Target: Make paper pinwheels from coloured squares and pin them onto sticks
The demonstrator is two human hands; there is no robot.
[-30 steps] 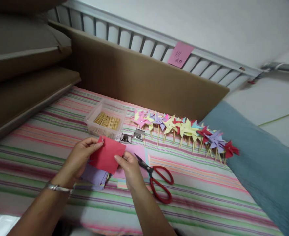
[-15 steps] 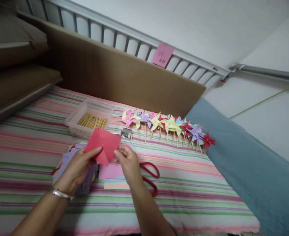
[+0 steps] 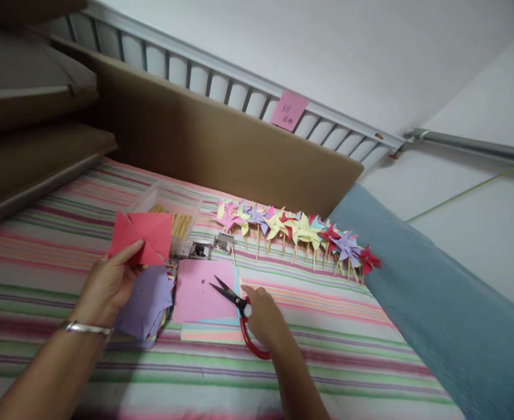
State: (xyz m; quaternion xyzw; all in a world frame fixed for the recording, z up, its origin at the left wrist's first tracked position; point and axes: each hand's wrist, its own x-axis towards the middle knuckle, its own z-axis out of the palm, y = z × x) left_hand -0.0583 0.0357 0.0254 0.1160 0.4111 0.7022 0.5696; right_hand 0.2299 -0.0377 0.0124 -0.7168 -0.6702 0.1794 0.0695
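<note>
Between the thumb and fingers of my left hand (image 3: pixel 108 283) is a red paper square (image 3: pixel 156 233) with slits cut in from its corners. My right hand (image 3: pixel 263 315) is on the red-handled scissors (image 3: pixel 234 296), its fingers at the upper handle loop. The black blades are spread a little and point left over the pink paper (image 3: pixel 195 303). That sheet lies on blue and pale sheets. Under my left hand a pile of slit purple paper squares (image 3: pixel 145 303) sits beside the pink stack, with other colours at its edges.
A clear plastic box (image 3: pixel 149 198) with short wooden sticks stands behind the red paper. Small shiny metal pieces (image 3: pixel 224 242) lie near it. Several paper pinwheels (image 3: pixel 300 227) on sticks are lined up before a cardboard panel (image 3: pixel 221 146). Striped cloth (image 3: pixel 344 356) covers the table.
My left hand has carried the red paper left, away from my right hand. My right hand has let go of the paper, moved right and taken hold of the scissors, which now lie turned.
</note>
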